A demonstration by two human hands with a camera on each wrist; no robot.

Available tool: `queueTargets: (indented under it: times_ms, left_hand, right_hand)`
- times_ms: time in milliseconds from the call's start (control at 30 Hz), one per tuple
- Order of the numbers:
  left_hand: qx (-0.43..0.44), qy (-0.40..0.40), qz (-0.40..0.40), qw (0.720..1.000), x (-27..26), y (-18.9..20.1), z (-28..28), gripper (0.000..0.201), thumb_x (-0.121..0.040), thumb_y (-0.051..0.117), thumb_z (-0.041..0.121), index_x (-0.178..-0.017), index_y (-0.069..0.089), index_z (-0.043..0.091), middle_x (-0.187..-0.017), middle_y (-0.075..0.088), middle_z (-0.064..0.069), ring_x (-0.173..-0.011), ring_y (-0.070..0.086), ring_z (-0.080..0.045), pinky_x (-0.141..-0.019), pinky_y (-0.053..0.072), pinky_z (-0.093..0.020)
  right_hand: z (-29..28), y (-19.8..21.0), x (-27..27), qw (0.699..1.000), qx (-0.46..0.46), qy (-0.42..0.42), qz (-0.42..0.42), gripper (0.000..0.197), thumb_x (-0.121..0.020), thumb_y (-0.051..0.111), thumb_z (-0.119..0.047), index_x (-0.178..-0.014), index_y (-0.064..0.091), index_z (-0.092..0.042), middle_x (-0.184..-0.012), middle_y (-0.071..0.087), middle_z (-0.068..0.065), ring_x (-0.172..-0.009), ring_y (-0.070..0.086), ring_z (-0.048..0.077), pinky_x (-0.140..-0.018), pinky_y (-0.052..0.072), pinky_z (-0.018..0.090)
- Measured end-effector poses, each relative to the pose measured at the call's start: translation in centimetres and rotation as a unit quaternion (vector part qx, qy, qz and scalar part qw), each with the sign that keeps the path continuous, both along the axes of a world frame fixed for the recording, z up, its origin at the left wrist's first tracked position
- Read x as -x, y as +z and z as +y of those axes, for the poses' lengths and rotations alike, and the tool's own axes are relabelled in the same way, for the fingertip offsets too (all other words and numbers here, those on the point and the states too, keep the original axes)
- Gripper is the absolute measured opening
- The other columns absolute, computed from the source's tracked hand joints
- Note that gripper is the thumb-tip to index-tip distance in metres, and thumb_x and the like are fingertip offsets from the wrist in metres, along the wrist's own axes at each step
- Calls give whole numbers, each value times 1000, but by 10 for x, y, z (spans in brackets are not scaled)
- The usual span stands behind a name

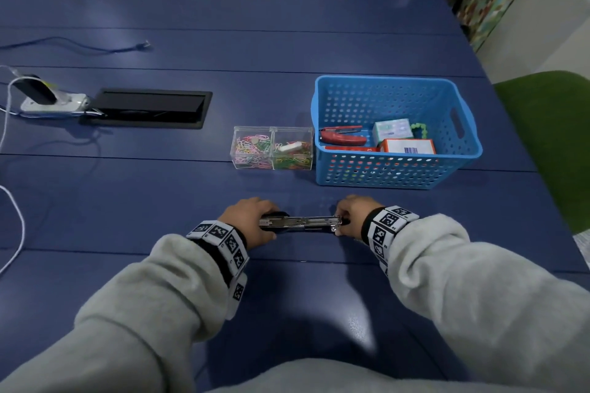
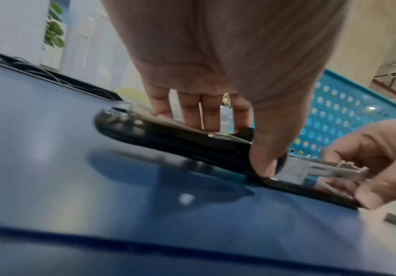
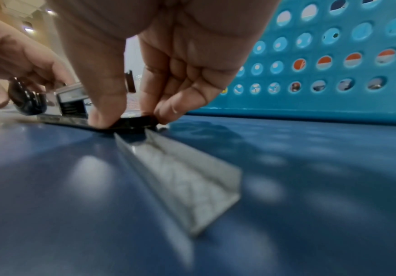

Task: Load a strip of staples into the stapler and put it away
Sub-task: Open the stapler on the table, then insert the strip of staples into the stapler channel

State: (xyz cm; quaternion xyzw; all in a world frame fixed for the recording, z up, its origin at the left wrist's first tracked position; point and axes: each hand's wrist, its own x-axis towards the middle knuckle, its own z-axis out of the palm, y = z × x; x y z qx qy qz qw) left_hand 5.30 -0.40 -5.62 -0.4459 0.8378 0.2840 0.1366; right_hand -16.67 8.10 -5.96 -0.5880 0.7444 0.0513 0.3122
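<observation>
A black stapler (image 1: 300, 223) lies opened flat on the blue table (image 1: 159, 201), its metal magazine (image 2: 322, 168) facing up. My left hand (image 1: 265, 223) grips the black top cover (image 2: 168, 138) at the left end, fingers over the far side and thumb on the near side. My right hand (image 1: 343, 223) pinches the black base end (image 3: 135, 121) between thumb and fingers. A grey strip of staples (image 3: 180, 177) lies loose on the table just below my right wrist; the head view does not show it.
A blue perforated basket (image 1: 399, 172) stands behind my right hand, holding a red stapler (image 1: 343, 135) and small boxes (image 1: 407, 147). Two clear boxes of paper clips (image 1: 271, 148) sit to its left. A black cable hatch (image 1: 150, 108) and power strip (image 1: 54, 102) lie far left.
</observation>
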Motion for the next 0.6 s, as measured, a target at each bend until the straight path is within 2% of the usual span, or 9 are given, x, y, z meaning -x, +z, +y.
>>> queueTargets:
  times_ms: [133,233,333,500,600]
  left_hand:
    - [-16,-22,3,1000,10,0,2,53,-78,66,28,-127,46,37,-124,54,-2,-118,49,-24,-101,42,-39]
    - [-21,-26,1,999,11,0,1,53,-78,67,27,-126,47,40,-120,54,-3,-116,50,-25,-100,43,-40]
    - [-12,-34,2,999,11,0,3,50,-80,65,26,-124,48,42,-119,54,-3,-115,50,-25,-99,44,-41]
    - [-1,-42,-4,999,13,1,4,47,-81,63,25,-123,49,43,-122,53,-2,-117,49,-25,-100,44,-42]
    - [-2,-43,-3,999,14,2,5,47,-81,63,25,-122,49,43,-123,53,-2,-117,49,-25,-99,44,-42]
  right_hand:
    - [5,1,5,999,8,-18,-29,38,-74,70,-30,-108,60,-16,-114,58,6,-101,57,22,-89,46,30]
    - [17,5,20,990,48,-103,-84,44,-71,74,-29,-111,60,-18,-102,57,1,-89,53,13,-85,44,24]
    - [35,6,37,981,62,-148,-106,45,-68,77,-26,-109,62,-15,-98,55,2,-86,52,13,-82,42,21]
    - [61,-3,42,993,11,-109,-45,49,-69,75,-30,-113,59,-18,-100,45,-2,-88,48,11,-82,37,18]
    - [65,-8,39,996,22,-78,-25,39,-69,74,-27,-104,61,-14,-96,42,-2,-86,47,15,-82,39,20]
